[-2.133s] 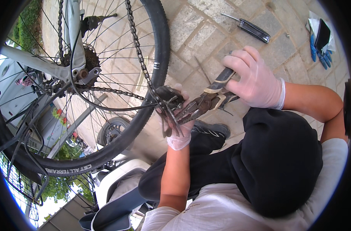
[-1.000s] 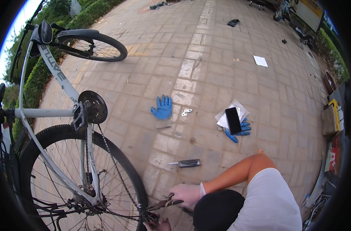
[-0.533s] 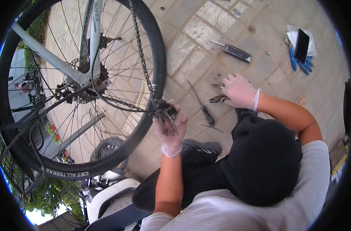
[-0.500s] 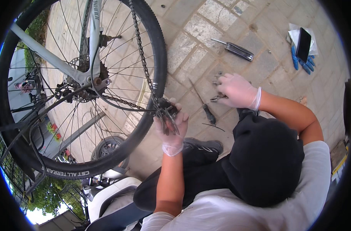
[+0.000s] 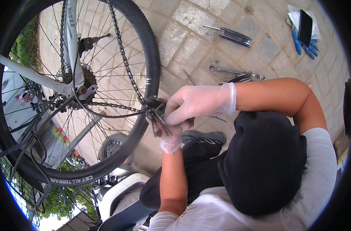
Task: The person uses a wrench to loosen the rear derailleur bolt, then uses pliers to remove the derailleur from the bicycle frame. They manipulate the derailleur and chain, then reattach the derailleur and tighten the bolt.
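Note:
My left hand (image 5: 170, 141), in a clear thin glove, is closed around a bicycle's rear derailleur (image 5: 156, 106), which hangs away from the frame with the chain (image 5: 123, 56) running through it. My gloved right hand (image 5: 196, 102) reaches across to the derailleur's cage. Its thumb and fingers are pinched together there; whatever lies between them is hidden. The rear wheel's tyre (image 5: 154, 61) stands just left of both hands. A bare derailleur hanger (image 5: 91, 91) shows beside the rear axle.
On the paving lie a combination wrench (image 5: 231, 71), a pliers-like tool (image 5: 243, 78) partly behind my forearm, and a folding multi-tool (image 5: 236, 37). Farther right, a phone (image 5: 305, 29) rests on a blue glove (image 5: 309, 49). My shoe (image 5: 206, 137) is below the hands. A white scooter (image 5: 123, 188) stands lower left.
My right hand has moved left from the tools on the paving to the derailleur, uncovering the wrench and covering most of the screwdriver. My left hand keeps its hold on the derailleur.

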### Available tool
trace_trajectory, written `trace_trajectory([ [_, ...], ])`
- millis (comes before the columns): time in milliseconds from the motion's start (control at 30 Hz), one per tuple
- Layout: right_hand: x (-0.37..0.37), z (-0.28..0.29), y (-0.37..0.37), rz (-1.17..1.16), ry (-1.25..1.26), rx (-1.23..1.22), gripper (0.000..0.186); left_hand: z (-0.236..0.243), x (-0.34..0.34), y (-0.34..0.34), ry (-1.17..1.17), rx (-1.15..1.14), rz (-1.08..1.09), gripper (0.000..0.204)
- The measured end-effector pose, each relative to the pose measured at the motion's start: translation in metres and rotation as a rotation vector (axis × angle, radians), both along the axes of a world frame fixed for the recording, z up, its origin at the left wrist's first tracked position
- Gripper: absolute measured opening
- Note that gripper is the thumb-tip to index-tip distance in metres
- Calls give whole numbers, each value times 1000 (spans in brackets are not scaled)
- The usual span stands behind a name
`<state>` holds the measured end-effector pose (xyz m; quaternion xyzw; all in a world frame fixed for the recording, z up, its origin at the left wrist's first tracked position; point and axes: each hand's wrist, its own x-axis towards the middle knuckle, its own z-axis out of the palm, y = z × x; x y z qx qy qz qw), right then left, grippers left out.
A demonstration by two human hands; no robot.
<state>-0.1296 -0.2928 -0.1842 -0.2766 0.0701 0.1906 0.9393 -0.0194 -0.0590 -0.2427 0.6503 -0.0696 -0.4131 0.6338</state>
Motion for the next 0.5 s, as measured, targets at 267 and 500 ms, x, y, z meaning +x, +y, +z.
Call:
trace_trajectory([
  [267, 3, 3, -1, 41, 1, 43, 19, -9, 5, 12, 466, -272, 304, 62],
  [500, 5, 1, -6, -11, -114, -181, 23, 25, -10, -23, 79, 14, 52, 43],
])
